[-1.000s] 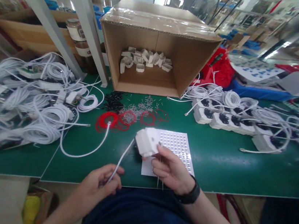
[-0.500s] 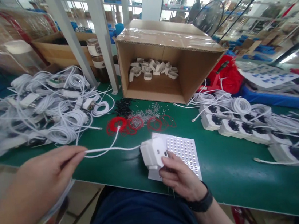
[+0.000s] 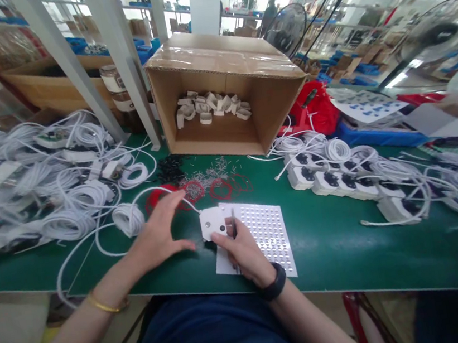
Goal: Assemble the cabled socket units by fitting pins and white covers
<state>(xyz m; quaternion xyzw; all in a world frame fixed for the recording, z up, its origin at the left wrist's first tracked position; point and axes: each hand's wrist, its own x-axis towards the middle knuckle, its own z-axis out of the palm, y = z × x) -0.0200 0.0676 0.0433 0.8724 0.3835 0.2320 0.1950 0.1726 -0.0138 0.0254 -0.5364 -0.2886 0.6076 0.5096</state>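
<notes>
In my right grip (image 3: 243,251) I hold the white housing (image 3: 214,222): the thumb presses on its near edge and the fingers are below, so this grip is closed on it. A slim dark rod (image 3: 233,224) is also at these fingers; what it is, I cannot tell. The housing is above the bench (image 3: 332,253), at the left edge of the white sheet (image 3: 221,263) which bears rows of small shiny pieces. My left grip (image 3: 157,240) is open, thumb and fingers spread toward the housing but apart from it. The white cable (image 3: 191,204) leaves the housing at its far left corner and passes by my left fingertips; whether they touch it, I cannot tell.

I judge that the step in hand is positioning the housing, its face with two round spots turned upward. The next move, in my opinion, calls for the left grip to close gently on the free side, without pulling the cable, while the right grip must hold the housing firm and level.
</notes>
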